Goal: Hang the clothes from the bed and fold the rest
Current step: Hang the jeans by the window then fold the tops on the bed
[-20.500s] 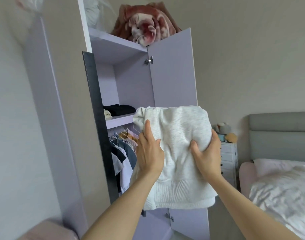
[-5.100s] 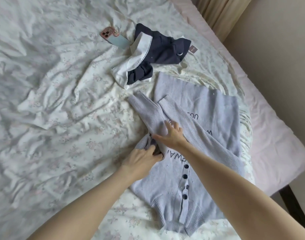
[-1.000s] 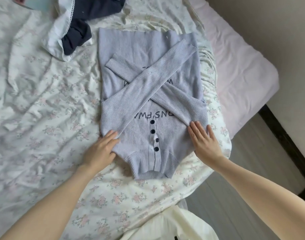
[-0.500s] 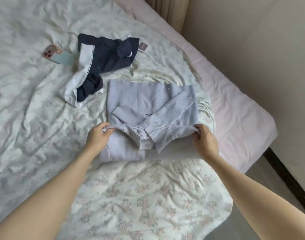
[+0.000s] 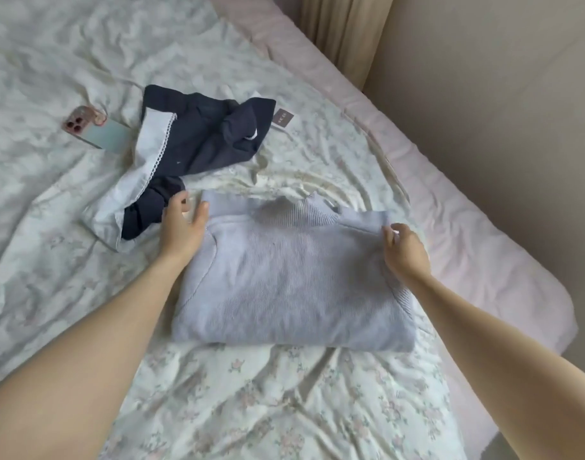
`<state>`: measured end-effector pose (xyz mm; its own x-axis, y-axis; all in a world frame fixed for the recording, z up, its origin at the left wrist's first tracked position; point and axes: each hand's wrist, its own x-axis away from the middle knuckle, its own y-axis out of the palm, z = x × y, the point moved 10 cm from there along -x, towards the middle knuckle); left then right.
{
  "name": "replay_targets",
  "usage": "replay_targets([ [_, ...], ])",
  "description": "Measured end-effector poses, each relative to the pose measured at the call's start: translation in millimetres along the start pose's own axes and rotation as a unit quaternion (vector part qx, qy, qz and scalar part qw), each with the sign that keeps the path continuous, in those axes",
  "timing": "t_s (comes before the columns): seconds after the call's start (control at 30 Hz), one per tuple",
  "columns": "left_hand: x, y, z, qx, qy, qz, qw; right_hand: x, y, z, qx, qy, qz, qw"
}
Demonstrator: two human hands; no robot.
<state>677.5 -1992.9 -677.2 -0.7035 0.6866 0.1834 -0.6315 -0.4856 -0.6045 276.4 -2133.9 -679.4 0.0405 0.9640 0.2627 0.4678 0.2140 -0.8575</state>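
Note:
A lilac knit cardigan (image 5: 284, 280) lies folded in half on the floral bedspread (image 5: 251, 403), its plain back facing up. My left hand (image 5: 181, 227) rests at the cardigan's far left corner with fingers straight and spread. My right hand (image 5: 405, 250) is at the far right corner, its fingertips curled at the fabric edge. A crumpled navy garment with a white lace-trimmed collar (image 5: 191, 147) lies just beyond the left hand, a paper tag (image 5: 283, 118) beside it.
A phone in a pink and pale green case (image 5: 95, 129) lies on the bed left of the navy garment. The pink mattress edge (image 5: 457, 227) runs along the right, next to a beige wall and a curtain (image 5: 344, 31).
Both hands carried the cardigan's lower half up and over the crossed sleeves, so it now lies folded in half. The left hand has let go and lies flat.

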Motion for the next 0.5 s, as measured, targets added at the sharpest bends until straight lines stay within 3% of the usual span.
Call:
replay_targets([
  [0.17, 40.3, 18.4, -45.9, -0.098, -0.065, -0.034, 0.992, 28.9, 8.3, 25.8, -0.028, -0.002, 0.035, 0.999],
  [0.3, 54.7, 21.9, -66.3, -0.185, -0.122, -0.049, 0.974, 50.0, 14.3, 49.2, -0.075, 0.047, 0.043, 0.995],
  [0.5, 51.1, 23.5, -83.7, -0.073, -0.178, -0.106, 0.976, 51.3, 14.1, 58.2, -0.118, 0.157, -0.038, 0.98],
])
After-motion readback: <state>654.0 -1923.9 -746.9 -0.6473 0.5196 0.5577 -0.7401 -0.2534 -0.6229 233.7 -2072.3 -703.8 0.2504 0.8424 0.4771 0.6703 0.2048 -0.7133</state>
